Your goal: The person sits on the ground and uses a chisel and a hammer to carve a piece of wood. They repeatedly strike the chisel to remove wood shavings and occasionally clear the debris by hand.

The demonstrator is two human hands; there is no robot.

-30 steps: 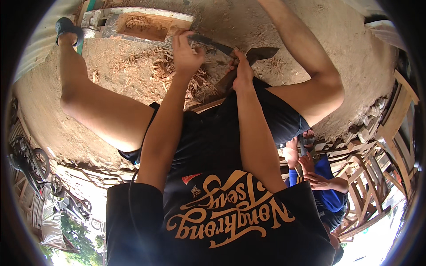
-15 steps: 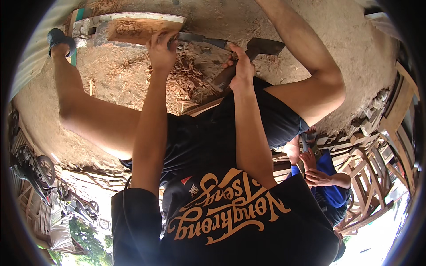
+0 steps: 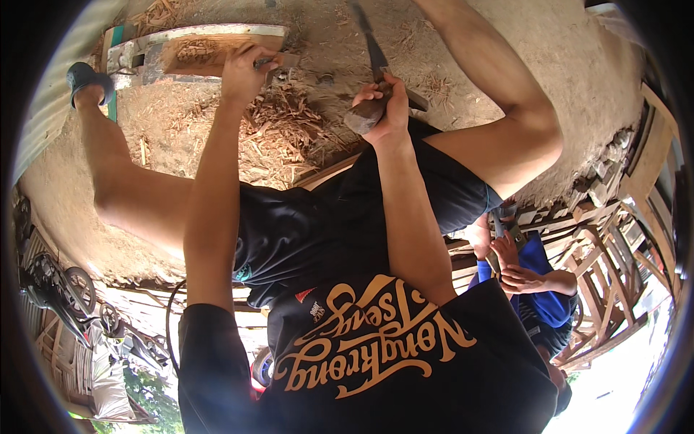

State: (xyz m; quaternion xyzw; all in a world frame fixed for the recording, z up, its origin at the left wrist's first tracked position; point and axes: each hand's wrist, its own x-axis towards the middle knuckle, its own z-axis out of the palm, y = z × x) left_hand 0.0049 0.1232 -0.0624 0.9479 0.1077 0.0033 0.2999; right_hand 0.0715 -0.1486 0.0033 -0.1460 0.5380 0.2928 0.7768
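Hollowed timber block (image 3: 210, 50) lies on the ground (image 3: 506, 43) at the upper left, near our sandalled foot (image 3: 90, 83), with wood chips (image 3: 278, 137) strewn beside it. Half a second ago, our right hand (image 3: 387, 112) had the long dark blade (image 3: 372, 47) pointing toward our left hand (image 3: 244, 72); now the blade swings up, well away from the block. We judge that cutting is paused, since no edge meets the wood.

Our left hand has moved leftward to the block's near side, its fingers curled nearly closed around a small dark piece (image 3: 262, 63). Our right fingers are wrapped tightly about the blade's grip and a wooden handle (image 3: 365, 117) together.

A dark tool head (image 3: 417, 100) shows only partly behind our right hand. The blade's far end meets the upper edge of view, perhaps cut off. We cannot tell what the small piece is, nor whether the paler bit beyond it belongs to it.
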